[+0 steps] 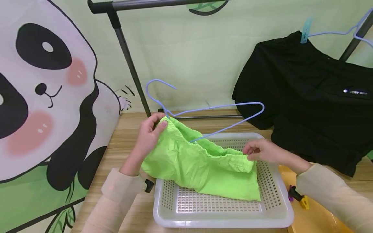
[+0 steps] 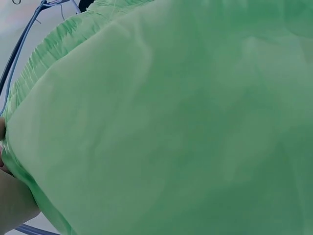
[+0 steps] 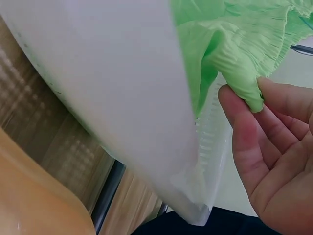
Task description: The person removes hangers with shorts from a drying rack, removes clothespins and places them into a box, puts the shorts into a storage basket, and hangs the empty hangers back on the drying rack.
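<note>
Bright green shorts (image 1: 186,168) with a gathered elastic waistband hang between both hands over a white perforated basket (image 1: 221,223). My left hand (image 1: 150,132) grips the waistband's left end, thumb in front, close to the neck of a blue wire hanger (image 1: 236,105). The hanger's lower left part is hidden inside the waist opening, while its right end sticks out above. With thumb and fingertips my right hand (image 3: 279,142) pinches the waistband's right corner. In the left wrist view the green cloth fills most of the picture.
Black shorts (image 1: 306,97) hang at the right from another blue hanger with a light blue clothes peg (image 1: 306,30). A dark metal rack (image 1: 128,55) stands behind the basket. An orange tray (image 1: 311,216) holding a yellow peg (image 1: 304,202) lies right of it. A panda-print backdrop covers the left.
</note>
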Action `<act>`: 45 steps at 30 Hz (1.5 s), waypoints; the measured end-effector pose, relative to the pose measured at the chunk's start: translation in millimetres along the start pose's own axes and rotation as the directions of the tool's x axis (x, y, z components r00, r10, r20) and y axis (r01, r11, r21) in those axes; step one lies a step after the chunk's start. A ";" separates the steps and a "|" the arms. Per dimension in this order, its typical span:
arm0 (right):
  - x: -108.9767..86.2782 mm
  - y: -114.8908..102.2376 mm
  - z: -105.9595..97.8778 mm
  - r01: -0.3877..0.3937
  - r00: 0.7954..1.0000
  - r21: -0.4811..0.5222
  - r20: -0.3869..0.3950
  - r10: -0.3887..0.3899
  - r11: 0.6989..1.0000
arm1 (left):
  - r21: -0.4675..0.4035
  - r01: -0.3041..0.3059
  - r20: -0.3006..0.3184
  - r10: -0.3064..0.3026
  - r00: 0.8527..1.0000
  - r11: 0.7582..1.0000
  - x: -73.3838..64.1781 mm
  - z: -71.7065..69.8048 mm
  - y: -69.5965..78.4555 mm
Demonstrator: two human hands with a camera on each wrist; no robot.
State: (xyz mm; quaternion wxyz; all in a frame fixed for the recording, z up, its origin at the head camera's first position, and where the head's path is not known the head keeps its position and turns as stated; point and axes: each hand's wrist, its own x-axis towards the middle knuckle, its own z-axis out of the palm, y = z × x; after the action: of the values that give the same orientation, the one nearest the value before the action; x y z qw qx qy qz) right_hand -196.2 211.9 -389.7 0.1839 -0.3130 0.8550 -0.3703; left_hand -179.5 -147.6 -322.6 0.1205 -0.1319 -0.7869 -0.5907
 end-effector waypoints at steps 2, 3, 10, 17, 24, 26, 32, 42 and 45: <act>-1.2 -1.6 -1.2 -0.027 1.000 0.007 0.011 0.027 1.000 | -0.003 -0.001 0.000 0.001 1.000 1.000 -0.3 0.5 0.1; -1.8 -2.3 -2.0 -0.045 0.999 0.014 0.017 0.045 0.999 | -0.005 -0.003 0.002 0.003 1.000 1.000 -0.5 0.7 0.3; -6.6 -1.0 -3.8 -0.046 0.998 0.044 0.051 0.044 0.998 | 0.032 0.012 0.086 -0.015 0.996 0.999 -1.4 3.3 -2.9; -17.0 -8.4 -20.2 -0.073 0.997 0.019 -0.015 0.073 0.997 | 0.072 0.030 0.140 -0.040 0.989 0.997 -3.2 10.2 -7.1; -28.4 -30.4 -54.6 -0.015 0.965 -0.051 -0.264 0.001 0.999 | 0.076 0.027 0.149 -0.038 0.988 0.997 -4.2 12.5 -9.7; -30.4 -38.0 -63.6 0.010 0.942 -0.078 -0.333 -0.036 0.997 | 0.076 0.027 0.148 -0.038 0.988 0.997 -4.1 12.6 -9.8; -30.1 -55.4 -78.5 0.056 0.897 -0.085 -0.432 -0.087 0.995 | 0.076 0.025 0.148 -0.036 0.988 0.997 -3.2 13.5 -11.0; -18.6 -68.1 -73.3 0.032 0.911 -0.093 -0.407 -0.067 0.995 | 0.108 -0.003 0.157 -0.014 0.987 0.994 -4.9 14.2 -9.2; -14.0 -66.8 -69.4 0.048 0.925 -0.098 -0.372 -0.081 0.994 | 0.110 -0.010 0.159 -0.008 0.987 0.994 -5.6 14.5 -9.0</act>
State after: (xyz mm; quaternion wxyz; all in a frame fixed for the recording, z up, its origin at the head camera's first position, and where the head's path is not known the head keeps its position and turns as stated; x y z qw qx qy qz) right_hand -197.1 221.9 -292.8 -0.0089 -0.2720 0.8790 -0.3916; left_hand -177.9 -136.4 -336.5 0.0648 -0.1721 -0.8253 -0.5340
